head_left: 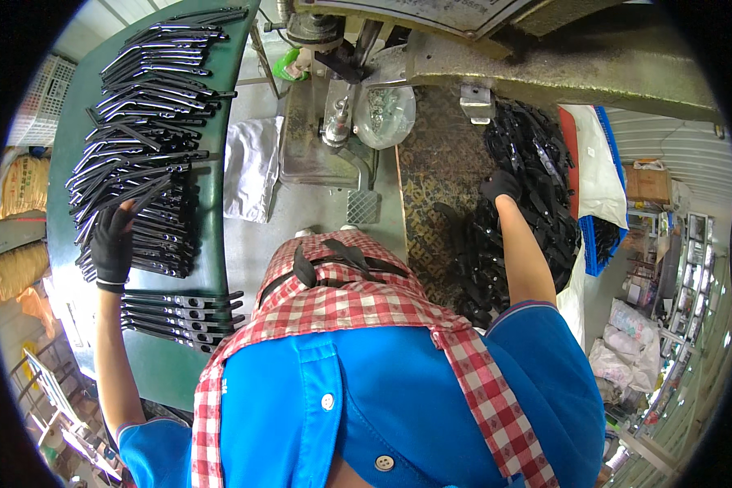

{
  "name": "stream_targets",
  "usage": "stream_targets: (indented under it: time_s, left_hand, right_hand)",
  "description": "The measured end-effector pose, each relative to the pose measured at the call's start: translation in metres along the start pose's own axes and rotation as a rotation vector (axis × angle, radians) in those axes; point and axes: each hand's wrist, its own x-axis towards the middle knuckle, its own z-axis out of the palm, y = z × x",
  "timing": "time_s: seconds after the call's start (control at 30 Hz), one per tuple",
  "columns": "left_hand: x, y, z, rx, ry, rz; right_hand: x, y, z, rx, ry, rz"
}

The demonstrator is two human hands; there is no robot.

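My left hand, in a black fingerless glove, is over rows of black angled metal bars on the green table. Its bent fingertips are on the end of one black bar, which lies slantwise over the others. My right hand, also in a black glove, reaches into a heap of black curved parts on the right. Its fingers are hidden among the dark pieces. Two black flat parts rest in my lap on the red checked apron.
A machine stands ahead, with a foot pedal below it. Close to it are a clear bag of small parts and a white bag. Several bars sit in a neat stack at the table's near side. A blue crate stands at right.
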Motion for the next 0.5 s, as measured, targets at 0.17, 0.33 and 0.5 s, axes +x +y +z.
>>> stream_targets:
  time_s: [0.17,0.33,0.5]
  left_hand:
    - [0.032,0.05,-0.013,-0.076,-0.009,0.068]
    - [0.072,0.094,-0.008,-0.243,-0.117,0.108]
    - [0.104,0.135,-0.013,-0.456,-0.073,0.176]
  right_hand:
    - [-0.042,0.001,-0.042,0.824,0.369,-0.07]
    - [-0.045,-0.001,-0.071,0.932,0.671,-0.257]
    - [-0.083,-0.04,-0.148,1.222,0.574,-0.542]
